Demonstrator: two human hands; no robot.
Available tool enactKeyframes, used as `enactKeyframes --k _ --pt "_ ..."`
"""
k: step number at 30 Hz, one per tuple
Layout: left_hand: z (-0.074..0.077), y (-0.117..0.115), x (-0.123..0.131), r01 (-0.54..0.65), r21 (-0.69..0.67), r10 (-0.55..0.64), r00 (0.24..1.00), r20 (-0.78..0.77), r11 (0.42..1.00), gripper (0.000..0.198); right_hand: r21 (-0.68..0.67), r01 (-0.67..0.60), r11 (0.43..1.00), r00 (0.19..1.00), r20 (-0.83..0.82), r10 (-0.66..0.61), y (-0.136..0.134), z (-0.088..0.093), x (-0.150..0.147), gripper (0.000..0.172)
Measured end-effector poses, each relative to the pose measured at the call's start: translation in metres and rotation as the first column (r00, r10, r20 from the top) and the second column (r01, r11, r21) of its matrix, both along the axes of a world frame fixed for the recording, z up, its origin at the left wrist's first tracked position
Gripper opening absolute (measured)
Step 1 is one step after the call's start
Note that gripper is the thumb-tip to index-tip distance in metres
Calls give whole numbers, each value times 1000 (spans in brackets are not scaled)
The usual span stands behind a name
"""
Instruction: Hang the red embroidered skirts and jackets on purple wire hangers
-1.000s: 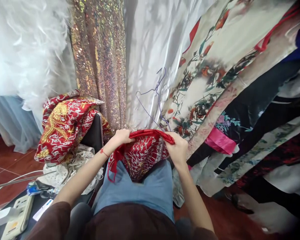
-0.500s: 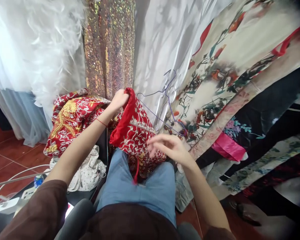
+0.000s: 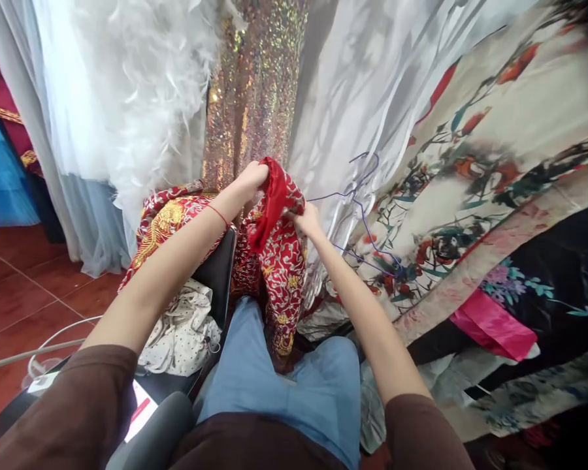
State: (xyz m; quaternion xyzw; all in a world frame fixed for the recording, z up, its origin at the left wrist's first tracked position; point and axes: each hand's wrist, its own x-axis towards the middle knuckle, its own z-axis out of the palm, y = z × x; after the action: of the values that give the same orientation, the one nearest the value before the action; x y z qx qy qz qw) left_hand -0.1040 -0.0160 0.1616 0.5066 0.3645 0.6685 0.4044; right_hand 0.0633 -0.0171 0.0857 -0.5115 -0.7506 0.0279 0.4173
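Note:
A red garment (image 3: 285, 258) with silver and gold embroidery hangs from both hands in front of my knees. My left hand (image 3: 255, 177) is closed on its plain red edge at the top. Lower and to the right, my right hand (image 3: 307, 219) grips the embroidered side, its fingertips partly hidden by the cloth. More of the red and gold embroidered fabric (image 3: 169, 219) lies over the black seat to the left, behind my left forearm. Whether the two red parts are one piece I cannot tell.
A purple wire hanger (image 3: 360, 199) hangs against white cloth (image 3: 367, 85) at the right. White dotted cloth (image 3: 181, 326) lies on the black chair seat (image 3: 220, 264). A gold sequin dress (image 3: 255, 85), a white feathered dress (image 3: 171, 85) and floral fabric (image 3: 470, 143) hang around.
My right hand, open beside the garment before, has moved up and closed on its side. The garment now hangs longer and narrower. The view has shifted left.

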Motion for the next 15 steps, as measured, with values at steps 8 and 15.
enactKeyframes --k 8,15 --pt "51 22 -38 -149 40 142 981 134 988 22 105 157 982 985 -84 -149 32 83 -71 40" --pt "140 -22 -151 -281 222 262 959 112 934 43 405 37 914 994 -111 9 9 185 -179 39"
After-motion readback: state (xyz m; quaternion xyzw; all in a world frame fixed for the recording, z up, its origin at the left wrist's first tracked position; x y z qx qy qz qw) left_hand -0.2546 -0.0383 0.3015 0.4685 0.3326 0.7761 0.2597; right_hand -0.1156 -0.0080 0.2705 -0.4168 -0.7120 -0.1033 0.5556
